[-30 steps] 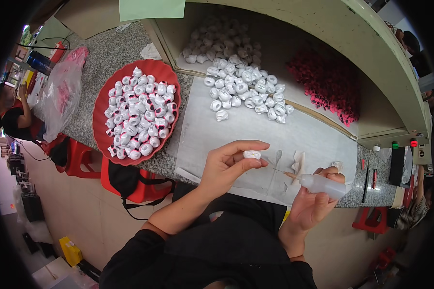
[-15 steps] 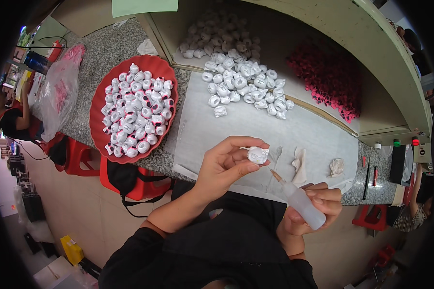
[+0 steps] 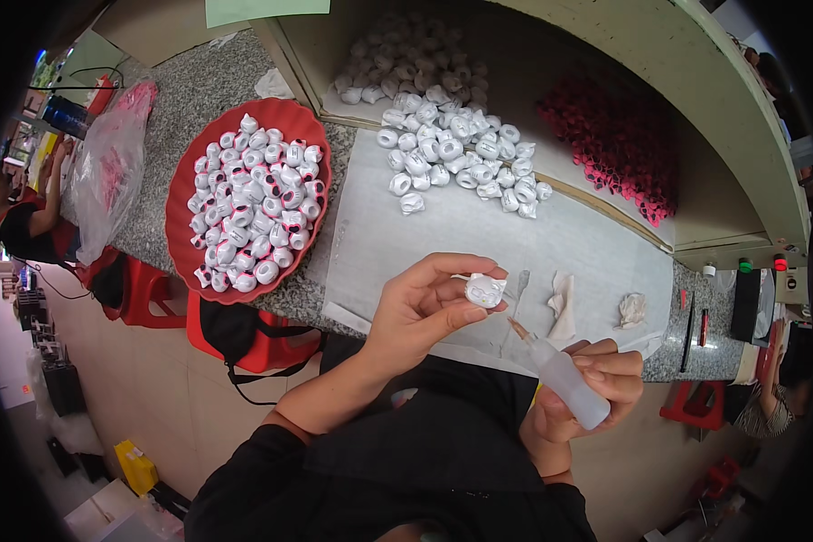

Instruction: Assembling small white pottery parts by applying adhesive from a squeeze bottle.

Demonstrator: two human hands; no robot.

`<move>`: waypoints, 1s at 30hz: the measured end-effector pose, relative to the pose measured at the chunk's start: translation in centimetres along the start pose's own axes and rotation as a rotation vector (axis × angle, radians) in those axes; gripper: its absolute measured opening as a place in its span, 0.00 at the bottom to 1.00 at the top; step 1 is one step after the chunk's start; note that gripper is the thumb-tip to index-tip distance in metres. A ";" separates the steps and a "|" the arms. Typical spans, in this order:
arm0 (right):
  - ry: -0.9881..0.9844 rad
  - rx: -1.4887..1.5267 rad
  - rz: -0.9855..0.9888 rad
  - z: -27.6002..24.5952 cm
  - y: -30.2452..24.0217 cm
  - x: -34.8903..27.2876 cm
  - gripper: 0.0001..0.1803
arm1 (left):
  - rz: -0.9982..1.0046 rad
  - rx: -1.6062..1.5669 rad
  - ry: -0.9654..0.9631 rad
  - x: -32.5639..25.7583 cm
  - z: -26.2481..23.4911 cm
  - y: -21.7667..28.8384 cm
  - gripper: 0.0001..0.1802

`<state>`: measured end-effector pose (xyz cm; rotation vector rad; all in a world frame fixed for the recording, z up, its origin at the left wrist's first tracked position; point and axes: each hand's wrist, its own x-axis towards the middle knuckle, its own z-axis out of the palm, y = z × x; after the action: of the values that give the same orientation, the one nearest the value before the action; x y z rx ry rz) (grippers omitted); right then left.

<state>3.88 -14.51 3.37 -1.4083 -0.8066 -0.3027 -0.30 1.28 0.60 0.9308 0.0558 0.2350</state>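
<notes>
From my end I see left hand [image 3: 415, 312] pinching small white piece [image 3: 485, 291] between thumb and fingertips, above white sheet [image 3: 379, 248]. Taking piece as clock centre: right hand [image 3: 548, 420] toward five, fingers wrapped round translucent squeeze bottle [image 3: 569, 387]; brown nozzle [image 3: 520, 331] points toward eleven, near piece, contact I cannot tell. Red bowl [image 3: 179, 244], heaped with white-and-pink pieces [image 3: 255, 203], toward ten. Loose white pieces [image 3: 461, 149] at twelve, pink pieces [image 3: 610, 149] past one, crumpled tissue [image 3: 631, 311] at three.

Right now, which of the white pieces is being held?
The white piece pinched in the left hand; the others in view lie in the red dish or the white pile.
</notes>
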 end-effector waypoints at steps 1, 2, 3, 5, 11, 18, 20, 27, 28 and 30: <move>0.024 0.011 -0.003 0.1 0.1 0.0 0.25 | 0.000 0.000 0.000 0.0 0.0 0.0 0.18; 0.047 0.022 -0.007 0.2 0.1 0.1 0.25 | -0.006 -0.008 -0.003 0.0 0.0 0.1 0.18; 0.047 0.022 -0.007 0.2 0.1 0.1 0.25 | -0.012 -0.015 -0.006 -0.1 0.0 0.1 0.18; 0.045 0.002 -0.036 0.2 0.1 0.1 0.25 | -0.013 -0.015 -0.019 -0.1 0.0 0.0 0.18; 0.078 -0.053 -0.086 0.7 0.5 -0.1 0.20 | -0.037 -0.009 -0.017 -0.1 0.2 0.1 0.18; -0.009 0.035 0.007 -0.1 0.0 -0.3 0.26 | -0.047 0.001 -0.010 0.0 0.2 0.1 0.18; 0.009 0.028 0.010 -0.1 0.0 -0.2 0.26 | -0.041 0.009 -0.017 -0.1 0.1 -0.1 0.18; 0.025 0.018 -0.008 0.3 0.4 -0.2 0.26 | 0.080 0.159 -0.075 -0.1 -0.1 -0.4 0.17; 0.046 -0.017 -0.045 0.5 0.5 -0.2 0.22 | 0.079 0.158 -0.076 -0.1 -0.1 -0.4 0.17; 0.065 -0.049 -0.080 0.7 0.6 -0.3 0.20 | 0.111 0.216 -0.085 -0.2 -0.2 -0.5 0.17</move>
<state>3.87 -13.78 2.69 -1.4072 -0.8074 -0.4307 -0.41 1.11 0.13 1.1598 -0.0495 0.2961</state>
